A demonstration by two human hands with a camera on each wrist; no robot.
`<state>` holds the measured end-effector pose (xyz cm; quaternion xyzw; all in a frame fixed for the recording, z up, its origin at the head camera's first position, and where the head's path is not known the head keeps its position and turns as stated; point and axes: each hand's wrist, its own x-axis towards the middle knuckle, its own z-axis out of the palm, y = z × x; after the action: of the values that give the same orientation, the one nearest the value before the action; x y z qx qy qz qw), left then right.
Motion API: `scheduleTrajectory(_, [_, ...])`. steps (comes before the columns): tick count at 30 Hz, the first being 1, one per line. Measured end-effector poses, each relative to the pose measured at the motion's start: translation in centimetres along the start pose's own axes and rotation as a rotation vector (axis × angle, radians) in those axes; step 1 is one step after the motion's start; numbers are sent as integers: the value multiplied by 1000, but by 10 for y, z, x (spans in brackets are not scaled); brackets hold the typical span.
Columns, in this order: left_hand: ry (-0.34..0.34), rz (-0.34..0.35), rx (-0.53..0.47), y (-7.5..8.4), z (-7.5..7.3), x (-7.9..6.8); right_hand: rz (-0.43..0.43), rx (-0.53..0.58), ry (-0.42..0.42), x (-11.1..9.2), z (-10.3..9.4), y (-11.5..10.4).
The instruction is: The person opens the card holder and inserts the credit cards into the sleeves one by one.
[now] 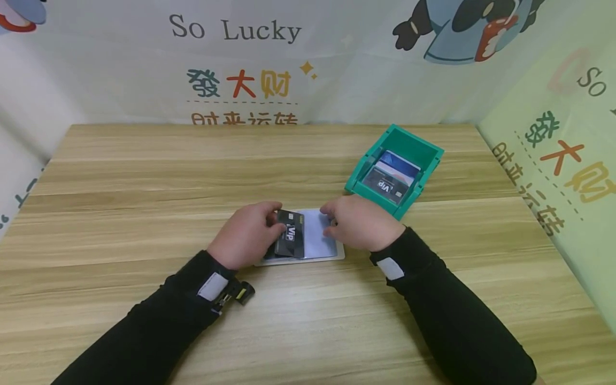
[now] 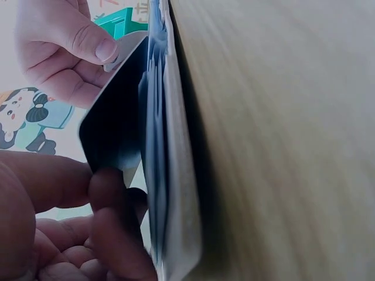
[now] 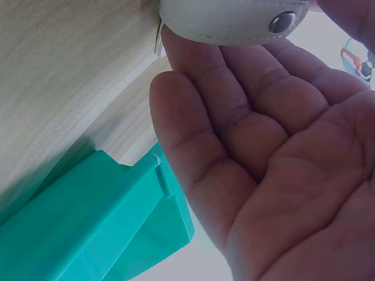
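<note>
An open white card holder point(image 1: 320, 238) with soft, bluish plastic sleeves lies on the table between the two hands. My left hand point(image 1: 243, 235) pinches a black card marked "VIP" point(image 1: 291, 248) between thumb and fingers, over the holder's left half. From the left wrist side, the card point(image 2: 114, 117) tilts up from the stacked sleeves point(image 2: 155, 146). My right hand point(image 1: 363, 222) holds the holder's white strap point(image 3: 228, 20), which carries a metal snap button point(image 3: 283, 22), between thumb and fingers at the right edge.
A green plastic bin point(image 1: 414, 140) stands behind the right hand, with another black "VIP" card point(image 1: 382, 184) and a blue-and-white card point(image 1: 401, 163) inside. The wooden table point(image 1: 192, 166) ends at a printed cloth backdrop point(image 1: 337, 91).
</note>
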<state>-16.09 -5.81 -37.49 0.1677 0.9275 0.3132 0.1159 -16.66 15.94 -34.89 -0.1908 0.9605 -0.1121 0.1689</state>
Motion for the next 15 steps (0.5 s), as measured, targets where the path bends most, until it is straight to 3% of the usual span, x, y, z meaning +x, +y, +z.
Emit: scheduleTrajectory(15, [49, -13, 15, 2, 3, 6, -26, -3, 18, -1, -1, -1])
